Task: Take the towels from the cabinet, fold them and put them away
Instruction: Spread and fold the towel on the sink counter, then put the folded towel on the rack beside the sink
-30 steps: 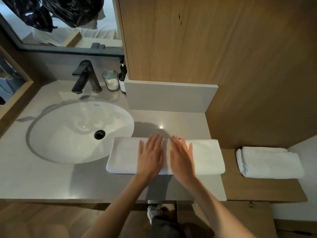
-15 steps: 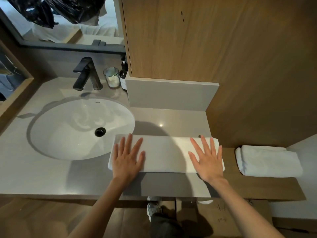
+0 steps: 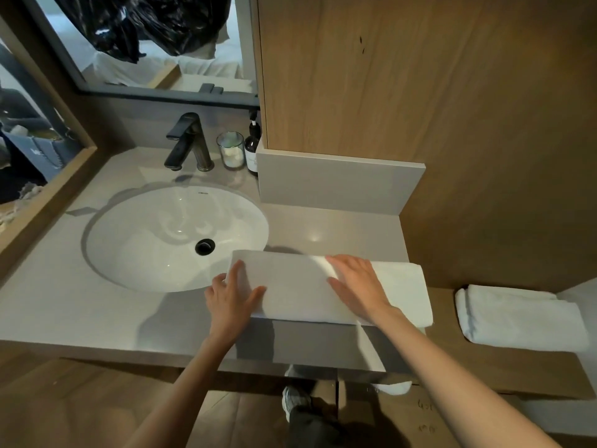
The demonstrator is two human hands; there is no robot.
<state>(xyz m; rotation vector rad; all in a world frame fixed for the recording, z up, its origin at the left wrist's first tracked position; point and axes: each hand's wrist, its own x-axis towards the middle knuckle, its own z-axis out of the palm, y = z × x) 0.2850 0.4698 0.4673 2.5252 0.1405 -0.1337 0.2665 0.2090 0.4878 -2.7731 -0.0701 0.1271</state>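
White terry, folded into a long strip: that is the towel (image 3: pixel 310 287) I have lying across the grey worktop (image 3: pixel 64 305), just right of the oval sink (image 3: pixel 155 240), with its near long edge running parallel to the worktop's front edge. My left hand (image 3: pixel 231 294) sits at the towel's left end, the grip closing on that end: thumb on top of the cloth, fingers at the edge (whether they reach underneath I cannot tell). My right hand (image 3: pixel 357 284) lies flat on the towel a little right of its middle, fingers spread and straight, pressing the cloth down. The right end of the towel reaches the worktop's right edge.

A second folded towel (image 3: pixel 517 318) rests well apart to the right, on a lower wooden shelf (image 3: pixel 452 367). Behind the sink stand a dark faucet (image 3: pixel 189 142), a small glass (image 3: pixel 230 149) and a dark pump bottle (image 3: pixel 252 147), all near the mirror (image 3: pixel 155 43). A wood-panelled cabinet (image 3: pixel 420 92) rises behind the worktop. Below the worktop's edge I see a shoe (image 3: pixel 292 400) on the floor.
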